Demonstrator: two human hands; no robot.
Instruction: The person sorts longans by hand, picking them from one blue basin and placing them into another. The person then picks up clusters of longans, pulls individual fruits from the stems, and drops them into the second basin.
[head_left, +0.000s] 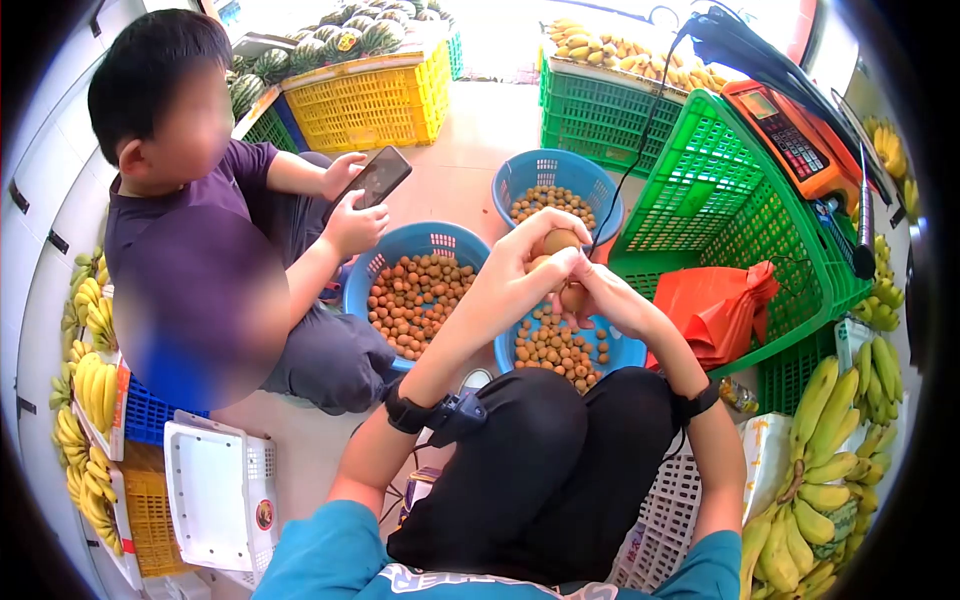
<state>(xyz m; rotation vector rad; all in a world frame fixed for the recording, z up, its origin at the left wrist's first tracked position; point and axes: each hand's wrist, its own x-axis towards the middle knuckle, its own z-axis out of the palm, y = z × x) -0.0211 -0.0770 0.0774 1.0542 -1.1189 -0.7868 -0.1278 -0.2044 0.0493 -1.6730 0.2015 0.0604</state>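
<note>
Both my hands are up close together above a blue basket (628, 352) of small round brown fruits that look like longans. My left hand (527, 262) is curled around several longans (560, 241), which show between its fingers and thumb. My right hand (606, 292) meets it from the right, fingers closed around longans (573, 297) at the lower side. Exactly which fruit each hand grips is partly hidden by the fingers. More longans (555, 352) lie in the basket below.
Two more blue baskets of longans stand at left (362, 290) and behind (507, 180). A person (190, 200) with a phone (372, 180) sits at left. Right are a green crate (700, 170), red bag (712, 310), orange scale (790, 135) and bananas (815, 490).
</note>
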